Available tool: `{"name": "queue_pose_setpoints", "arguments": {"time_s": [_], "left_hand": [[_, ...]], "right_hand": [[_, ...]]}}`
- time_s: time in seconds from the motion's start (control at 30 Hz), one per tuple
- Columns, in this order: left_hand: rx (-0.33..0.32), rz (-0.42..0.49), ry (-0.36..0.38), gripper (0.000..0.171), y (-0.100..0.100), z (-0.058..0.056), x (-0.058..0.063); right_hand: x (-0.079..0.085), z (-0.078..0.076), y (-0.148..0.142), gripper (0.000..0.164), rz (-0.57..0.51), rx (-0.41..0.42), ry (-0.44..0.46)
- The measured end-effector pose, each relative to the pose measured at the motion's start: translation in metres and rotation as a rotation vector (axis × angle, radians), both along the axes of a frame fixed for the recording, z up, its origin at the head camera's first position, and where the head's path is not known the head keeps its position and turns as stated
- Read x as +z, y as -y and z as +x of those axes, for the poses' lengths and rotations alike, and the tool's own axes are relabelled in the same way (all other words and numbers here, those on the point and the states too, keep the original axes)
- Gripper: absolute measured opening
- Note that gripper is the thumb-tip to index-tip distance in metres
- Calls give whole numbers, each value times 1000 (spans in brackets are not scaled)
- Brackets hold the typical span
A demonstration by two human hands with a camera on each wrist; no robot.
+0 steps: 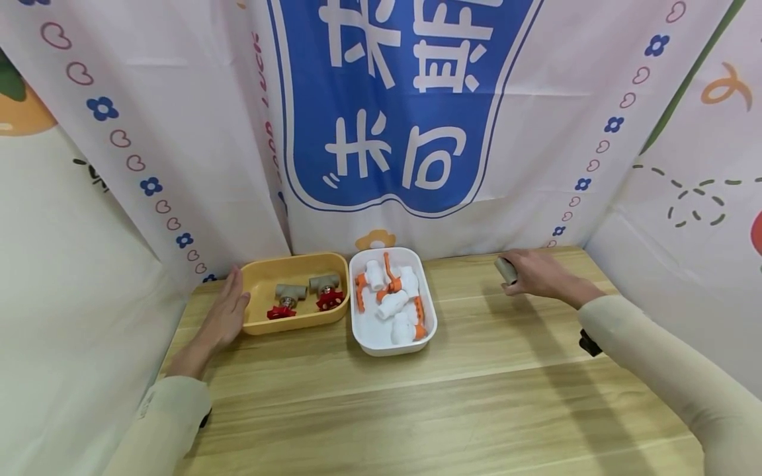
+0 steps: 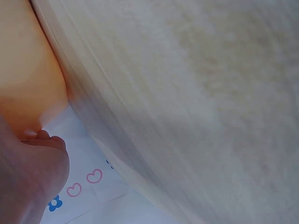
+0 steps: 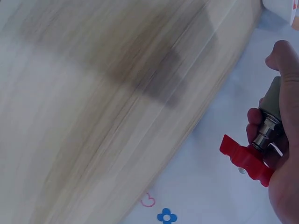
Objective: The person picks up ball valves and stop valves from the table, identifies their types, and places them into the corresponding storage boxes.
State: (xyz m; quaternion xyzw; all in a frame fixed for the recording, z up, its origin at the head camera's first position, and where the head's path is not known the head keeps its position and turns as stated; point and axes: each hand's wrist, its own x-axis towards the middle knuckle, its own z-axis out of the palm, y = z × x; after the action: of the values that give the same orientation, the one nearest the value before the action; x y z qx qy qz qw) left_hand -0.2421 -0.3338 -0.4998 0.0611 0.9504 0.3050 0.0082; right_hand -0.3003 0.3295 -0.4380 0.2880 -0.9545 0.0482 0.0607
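Note:
My right hand (image 1: 536, 272) grips a grey valve (image 1: 506, 270) above the right side of the table. In the right wrist view, the red handwheel (image 3: 246, 161) and metal stem of that valve show below the curled fingers. My left hand (image 1: 223, 314), fingers straight, rests against the left side of the yellow tray (image 1: 292, 326). Inside this tray lie two more grey valves with red handwheels, a left one (image 1: 290, 292) and a right one (image 1: 325, 285). The left wrist view shows only part of the hand beside the tray's wall (image 2: 32, 70).
A white tray (image 1: 387, 350) stands right of the yellow one, holding several white valves (image 1: 393, 304) with orange handles. Both trays sit near the back edge of the wooden table (image 1: 381, 416). A printed cloth (image 1: 393, 119) hangs behind it.

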Motion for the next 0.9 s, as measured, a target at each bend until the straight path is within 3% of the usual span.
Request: {"name": "queue_pose_setpoints", "arguments": {"time_s": [0.9], "left_hand": [[0, 3, 6, 65, -1, -1, -1]], "right_hand": [[31, 8, 69, 67, -19, 82, -24]]}}
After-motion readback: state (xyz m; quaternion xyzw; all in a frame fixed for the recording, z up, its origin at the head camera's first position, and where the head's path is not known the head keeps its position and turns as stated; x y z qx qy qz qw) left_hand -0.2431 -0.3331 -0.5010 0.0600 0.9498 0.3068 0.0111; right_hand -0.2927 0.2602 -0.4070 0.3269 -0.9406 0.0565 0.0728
